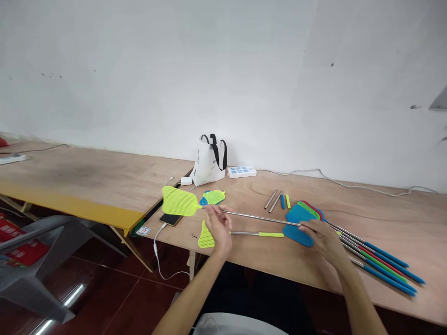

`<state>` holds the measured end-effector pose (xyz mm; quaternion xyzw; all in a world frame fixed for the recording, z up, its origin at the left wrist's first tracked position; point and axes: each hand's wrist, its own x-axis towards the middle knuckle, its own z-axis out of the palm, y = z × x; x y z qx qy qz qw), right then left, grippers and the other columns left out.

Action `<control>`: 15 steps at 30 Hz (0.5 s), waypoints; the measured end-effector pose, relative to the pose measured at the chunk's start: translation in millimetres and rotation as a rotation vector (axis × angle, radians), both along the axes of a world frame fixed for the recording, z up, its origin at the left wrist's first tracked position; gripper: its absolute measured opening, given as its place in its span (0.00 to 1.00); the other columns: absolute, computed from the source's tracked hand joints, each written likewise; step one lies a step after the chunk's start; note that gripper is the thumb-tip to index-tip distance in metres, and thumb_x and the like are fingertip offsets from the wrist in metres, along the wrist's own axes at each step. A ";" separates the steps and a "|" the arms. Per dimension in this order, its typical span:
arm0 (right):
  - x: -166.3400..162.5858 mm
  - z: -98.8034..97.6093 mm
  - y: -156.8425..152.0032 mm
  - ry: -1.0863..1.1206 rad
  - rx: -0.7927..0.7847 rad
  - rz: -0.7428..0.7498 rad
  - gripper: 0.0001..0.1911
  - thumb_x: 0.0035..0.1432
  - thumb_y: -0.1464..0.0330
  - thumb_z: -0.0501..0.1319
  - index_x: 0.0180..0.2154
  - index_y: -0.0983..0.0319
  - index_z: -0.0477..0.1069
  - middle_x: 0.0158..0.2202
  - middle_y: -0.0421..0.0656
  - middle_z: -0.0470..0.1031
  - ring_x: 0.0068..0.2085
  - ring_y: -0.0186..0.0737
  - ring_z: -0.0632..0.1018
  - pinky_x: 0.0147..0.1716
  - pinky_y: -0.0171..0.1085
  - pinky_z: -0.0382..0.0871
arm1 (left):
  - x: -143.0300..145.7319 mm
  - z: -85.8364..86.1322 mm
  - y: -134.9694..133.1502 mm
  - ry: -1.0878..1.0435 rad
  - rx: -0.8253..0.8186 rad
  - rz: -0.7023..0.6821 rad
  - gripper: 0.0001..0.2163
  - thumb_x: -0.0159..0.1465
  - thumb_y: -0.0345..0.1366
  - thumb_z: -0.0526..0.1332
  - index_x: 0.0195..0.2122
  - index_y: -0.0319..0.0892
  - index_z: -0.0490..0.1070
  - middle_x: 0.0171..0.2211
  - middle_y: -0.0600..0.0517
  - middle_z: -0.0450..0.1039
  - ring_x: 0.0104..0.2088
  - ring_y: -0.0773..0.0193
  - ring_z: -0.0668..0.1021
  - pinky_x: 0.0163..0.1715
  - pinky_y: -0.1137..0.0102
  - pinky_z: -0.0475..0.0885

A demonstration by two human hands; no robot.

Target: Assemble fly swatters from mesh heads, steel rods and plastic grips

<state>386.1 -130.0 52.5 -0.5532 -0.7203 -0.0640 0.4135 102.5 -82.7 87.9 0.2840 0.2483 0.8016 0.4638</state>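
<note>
A yellow-green fly swatter (180, 201) with a long thin metal rod is held level above the table. My left hand (218, 228) is closed around the rod just right of the swatter head. My right hand (323, 237) grips the rod's other end, and its fingers hide the handle there. Below the rod lies another yellow-green swatter (271, 234), its head partly behind my left hand. Beside my right hand are several finished swatters with blue heads (302, 212), their blue, red and green handles (387, 274) fanned to the right.
Two loose swatter heads (215, 197), metal tubes (270, 199) and short blue and green grips (288, 201) lie on the wooden table (251, 265). Behind stand a white bag (207, 165) and a power strip (241, 171). A charging phone (171, 219) lies near the left edge.
</note>
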 end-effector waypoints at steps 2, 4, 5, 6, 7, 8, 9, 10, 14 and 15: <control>-28.2 -5.4 3.9 -0.016 0.007 0.047 0.16 0.70 0.55 0.55 0.39 0.52 0.79 0.41 0.43 0.82 0.42 0.45 0.81 0.41 0.44 0.77 | 27.1 -18.5 -17.1 0.113 -0.061 -0.172 0.25 0.62 0.62 0.62 0.29 0.43 0.62 0.32 0.49 0.80 0.13 0.75 0.65 0.13 0.77 0.56; -63.0 -9.4 3.6 -0.058 -0.001 0.144 0.19 0.72 0.56 0.52 0.40 0.53 0.80 0.38 0.45 0.83 0.40 0.46 0.82 0.39 0.44 0.76 | 50.3 -36.6 -33.6 0.189 -0.135 -0.311 0.26 0.63 0.64 0.60 0.31 0.42 0.67 0.37 0.45 0.81 0.14 0.74 0.67 0.12 0.77 0.56; -79.3 -10.1 1.9 -0.064 -0.020 0.167 0.20 0.73 0.58 0.50 0.41 0.54 0.80 0.38 0.45 0.83 0.39 0.45 0.82 0.38 0.42 0.75 | 58.6 -43.7 -40.0 0.207 -0.161 -0.356 0.27 0.62 0.64 0.59 0.33 0.42 0.71 0.40 0.43 0.81 0.15 0.73 0.69 0.12 0.76 0.59; -93.0 -9.7 -0.3 -0.064 -0.041 0.174 0.21 0.73 0.60 0.49 0.42 0.56 0.80 0.37 0.45 0.83 0.37 0.43 0.82 0.35 0.40 0.74 | 64.3 -48.8 -44.6 0.216 -0.171 -0.372 0.27 0.62 0.65 0.59 0.36 0.41 0.73 0.42 0.42 0.81 0.17 0.71 0.72 0.13 0.75 0.61; -103.2 -8.4 -2.7 -0.046 -0.044 0.166 0.21 0.73 0.60 0.49 0.42 0.56 0.80 0.36 0.45 0.82 0.36 0.42 0.82 0.34 0.39 0.73 | 67.6 -51.6 -47.3 0.226 -0.173 -0.396 0.28 0.63 0.64 0.59 0.39 0.41 0.75 0.44 0.41 0.81 0.19 0.70 0.73 0.13 0.75 0.62; -109.2 -6.5 -4.8 -0.024 -0.047 0.155 0.21 0.73 0.60 0.49 0.41 0.57 0.80 0.35 0.45 0.82 0.35 0.42 0.82 0.34 0.38 0.73 | 68.8 -52.4 -48.1 0.234 -0.170 -0.418 0.28 0.63 0.64 0.59 0.42 0.40 0.76 0.44 0.41 0.81 0.19 0.69 0.73 0.14 0.75 0.64; -111.4 -4.3 -6.3 -0.005 -0.052 0.145 0.20 0.73 0.60 0.49 0.41 0.57 0.80 0.36 0.45 0.82 0.36 0.42 0.82 0.35 0.38 0.73 | 68.6 -51.8 -47.4 0.245 -0.166 -0.443 0.29 0.63 0.63 0.59 0.44 0.39 0.77 0.44 0.41 0.81 0.19 0.70 0.73 0.14 0.74 0.65; -110.0 -2.3 -7.2 0.009 -0.060 0.137 0.20 0.73 0.59 0.50 0.41 0.56 0.79 0.37 0.45 0.82 0.38 0.43 0.82 0.36 0.38 0.74 | 67.6 -50.2 -45.4 0.258 -0.163 -0.474 0.29 0.64 0.63 0.59 0.46 0.38 0.78 0.43 0.41 0.81 0.18 0.71 0.72 0.15 0.74 0.66; -86.9 -1.4 -3.2 0.040 -0.121 0.104 0.17 0.72 0.58 0.51 0.44 0.55 0.78 0.44 0.44 0.83 0.44 0.46 0.82 0.41 0.41 0.75 | 63.9 -45.1 -35.4 0.339 -0.215 -0.633 0.32 0.65 0.61 0.59 0.56 0.36 0.75 0.31 0.46 0.78 0.17 0.70 0.72 0.17 0.75 0.67; -80.2 -3.2 -0.9 0.064 -0.140 0.100 0.16 0.71 0.57 0.52 0.46 0.54 0.77 0.45 0.44 0.83 0.45 0.46 0.82 0.41 0.41 0.75 | 63.4 -45.1 -34.1 0.369 -0.240 -0.689 0.33 0.64 0.61 0.60 0.59 0.37 0.72 0.29 0.48 0.78 0.18 0.69 0.74 0.18 0.75 0.67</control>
